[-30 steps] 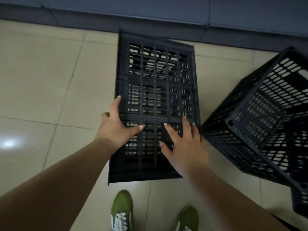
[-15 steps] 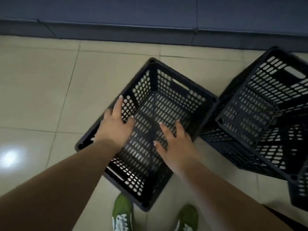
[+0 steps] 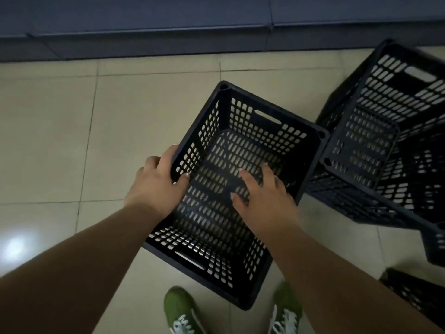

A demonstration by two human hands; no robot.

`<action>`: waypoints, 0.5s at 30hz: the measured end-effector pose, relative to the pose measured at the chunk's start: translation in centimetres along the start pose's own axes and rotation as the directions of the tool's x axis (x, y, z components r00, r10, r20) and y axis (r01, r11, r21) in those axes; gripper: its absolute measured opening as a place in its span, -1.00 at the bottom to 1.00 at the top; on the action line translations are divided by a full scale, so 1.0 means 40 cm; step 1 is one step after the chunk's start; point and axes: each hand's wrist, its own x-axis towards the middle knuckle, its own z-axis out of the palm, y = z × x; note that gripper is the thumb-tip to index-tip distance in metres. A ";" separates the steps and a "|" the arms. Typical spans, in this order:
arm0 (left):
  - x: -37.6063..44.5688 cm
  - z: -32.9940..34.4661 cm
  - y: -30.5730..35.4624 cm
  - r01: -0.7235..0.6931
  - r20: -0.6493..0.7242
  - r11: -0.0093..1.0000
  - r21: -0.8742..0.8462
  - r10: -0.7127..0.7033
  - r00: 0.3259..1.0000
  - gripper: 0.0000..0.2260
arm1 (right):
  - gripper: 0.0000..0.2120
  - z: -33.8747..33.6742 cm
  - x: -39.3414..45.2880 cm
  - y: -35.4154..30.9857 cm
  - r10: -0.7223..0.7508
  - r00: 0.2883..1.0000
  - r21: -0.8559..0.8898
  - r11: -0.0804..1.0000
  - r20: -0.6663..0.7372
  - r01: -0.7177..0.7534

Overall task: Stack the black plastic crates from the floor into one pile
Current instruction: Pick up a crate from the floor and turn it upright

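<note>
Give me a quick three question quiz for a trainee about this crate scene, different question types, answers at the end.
1. True or false: the crate between the hands stands open side up.
2. Which hand grips the crate's side wall over its rim? A left hand B right hand
3. Fill in: the person's shoes are ____.

Key
1. True; its slotted floor shows inside.
2. A; the right hand is spread, palm down, over the inside of the crate. More crates lie tilted to the right.
3. Green.
</note>
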 end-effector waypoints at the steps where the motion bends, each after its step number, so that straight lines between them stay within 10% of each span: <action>1: 0.004 -0.002 0.004 -0.022 0.017 0.999 0.024 0.021 1.000 -0.46 | -0.42 0.003 -0.003 -0.003 0.012 1.000 0.004 1.000 -0.017 -0.012; 15: 0.062 0.005 -0.014 -0.029 0.088 0.959 0.282 0.004 0.996 -0.38 | -0.37 0.098 -0.068 0.037 0.319 0.946 0.009 0.948 -0.054 -0.319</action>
